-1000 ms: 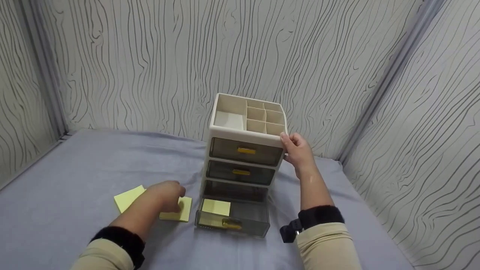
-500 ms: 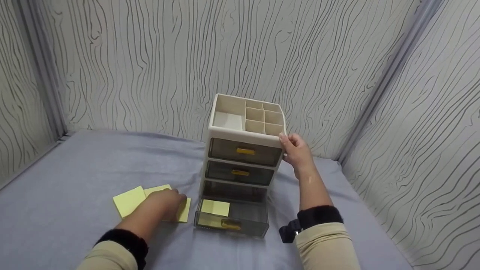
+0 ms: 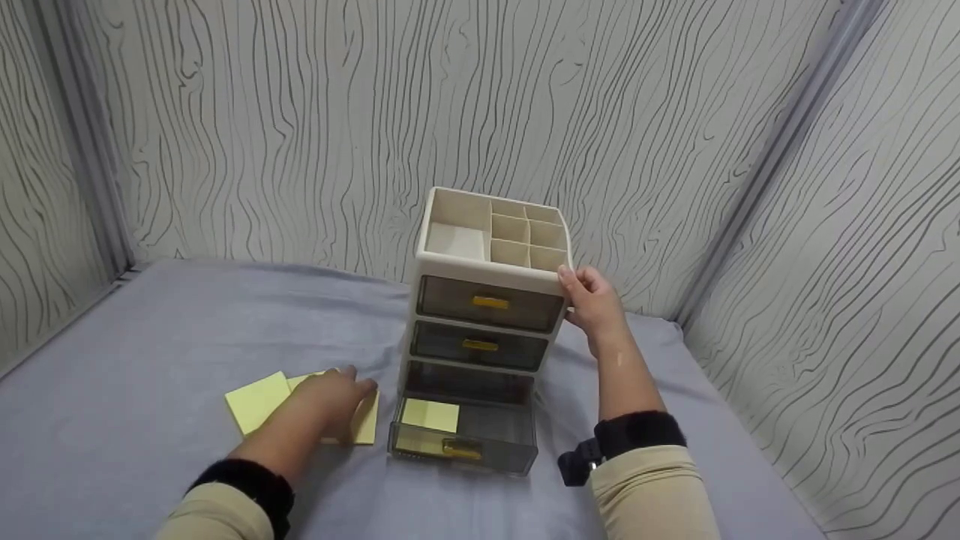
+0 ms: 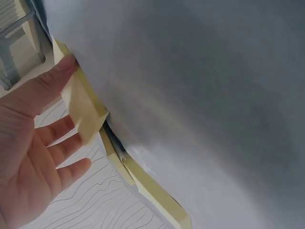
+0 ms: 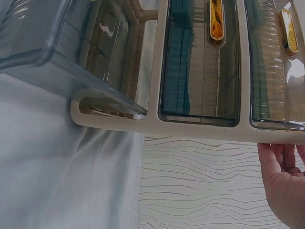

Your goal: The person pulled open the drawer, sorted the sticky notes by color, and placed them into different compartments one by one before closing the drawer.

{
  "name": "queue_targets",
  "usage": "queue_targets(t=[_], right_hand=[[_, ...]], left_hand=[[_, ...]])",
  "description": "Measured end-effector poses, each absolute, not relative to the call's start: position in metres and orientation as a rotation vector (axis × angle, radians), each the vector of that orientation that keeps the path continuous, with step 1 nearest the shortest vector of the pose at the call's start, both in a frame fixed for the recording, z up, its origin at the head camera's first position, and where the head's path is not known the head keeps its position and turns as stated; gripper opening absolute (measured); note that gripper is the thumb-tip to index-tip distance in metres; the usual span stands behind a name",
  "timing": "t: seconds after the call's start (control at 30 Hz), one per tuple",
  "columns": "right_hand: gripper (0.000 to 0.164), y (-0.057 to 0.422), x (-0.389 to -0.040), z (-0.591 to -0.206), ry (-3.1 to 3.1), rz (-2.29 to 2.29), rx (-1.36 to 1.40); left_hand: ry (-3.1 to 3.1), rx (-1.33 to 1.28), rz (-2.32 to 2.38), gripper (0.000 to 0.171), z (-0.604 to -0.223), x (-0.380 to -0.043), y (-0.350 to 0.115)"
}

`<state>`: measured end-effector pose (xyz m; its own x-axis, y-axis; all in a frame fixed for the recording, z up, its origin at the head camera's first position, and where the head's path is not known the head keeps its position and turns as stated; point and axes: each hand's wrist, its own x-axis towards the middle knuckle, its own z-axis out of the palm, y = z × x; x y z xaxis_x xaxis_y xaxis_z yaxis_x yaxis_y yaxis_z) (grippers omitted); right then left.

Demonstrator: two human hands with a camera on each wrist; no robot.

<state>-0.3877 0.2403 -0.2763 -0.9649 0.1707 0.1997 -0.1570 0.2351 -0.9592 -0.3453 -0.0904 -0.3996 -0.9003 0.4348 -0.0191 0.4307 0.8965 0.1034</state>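
Note:
My left hand [image 3: 326, 405] is over the nearest yellow sticky note pad [image 3: 367, 421], left of the drawer organizer. In the left wrist view its thumb lies on the edge of this pad [image 4: 83, 105], while the other fingers reach round the far side; the index fingertip is hidden. Two more yellow pads, one at the left [image 3: 257, 399], lie beside it on the cloth. My right hand [image 3: 596, 304] holds the upper right corner of the cream organizer [image 3: 491, 272], thumb at the front and fingers curled against its side. The organizer's bottom drawer [image 3: 495, 459] is pulled out with yellow notes [image 3: 431, 415] inside.
Two smoky drawers with gold handles [image 3: 491, 302] are pushed in above the extended one. Divided compartments [image 3: 529, 236] form the organizer's top. A grey-blue cloth [image 3: 187, 322] covers the table, and wood-grain panels [image 3: 300, 135] rise behind and at both sides.
My left hand has come down onto the nearest pad and its fingers have shifted slightly on it. The right hand has kept its hold on the organizer.

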Motion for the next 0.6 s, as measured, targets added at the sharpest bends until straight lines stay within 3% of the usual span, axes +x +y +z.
queue_targets(t=[0.17, 0.4, 0.47, 0.6], right_hand=[[0.031, 0.241, -0.388, -0.277, -2.245, 1.792, -0.017], [0.03, 0.241, -0.389, -0.278, -2.25, 1.769, -0.024], [0.03, 0.241, -0.39, -0.278, -2.251, 1.764, -0.021], [0.029, 0.241, -0.39, -0.278, -2.25, 1.769, -0.019]], left_hand=[[3.076, 0.734, 0.101, 0.072, -0.397, -0.347, -0.091], [3.11, 0.748, 0.182, 0.019, -0.389, -0.348, -0.095], [3.09, 0.727, 0.258, 0.012, -0.386, -0.349, -0.097], [3.039, 0.732, 0.392, 0.015, -0.381, -0.349, -0.101]])
